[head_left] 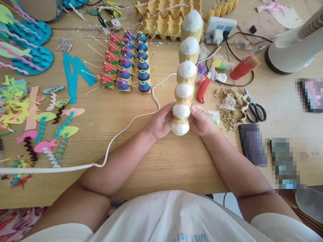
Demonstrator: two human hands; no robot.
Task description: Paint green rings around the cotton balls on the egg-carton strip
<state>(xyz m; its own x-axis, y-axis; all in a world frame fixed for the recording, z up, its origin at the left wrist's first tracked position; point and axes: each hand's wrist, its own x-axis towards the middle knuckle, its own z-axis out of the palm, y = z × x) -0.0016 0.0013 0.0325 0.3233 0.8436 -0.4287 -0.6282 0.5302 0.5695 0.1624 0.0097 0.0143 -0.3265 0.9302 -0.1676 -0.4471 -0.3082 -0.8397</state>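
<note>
A strip cut from an egg carton (187, 56) stands out lengthwise before me, its row of cups facing up and capped with smooth white clay-like domes. Thin light-green edging runs along the two domes nearest me. My left hand (161, 121) is closed on the strip's left side near its close end. On the other side, my right hand (202, 120) grips the strip with its thumb beside the second dome. A small thin bluish tip shows by my right hand; what it belongs to I cannot make out.
Decorated carton caterpillars (123, 62) with pins stand behind, left of the strip. Paper fish on coiled stems (45, 134) cover the left side. A white cable (111, 144) crosses the table. Scissors (255, 109), a red-handled cutter (204, 89), phones and a power strip (221, 25) lie right.
</note>
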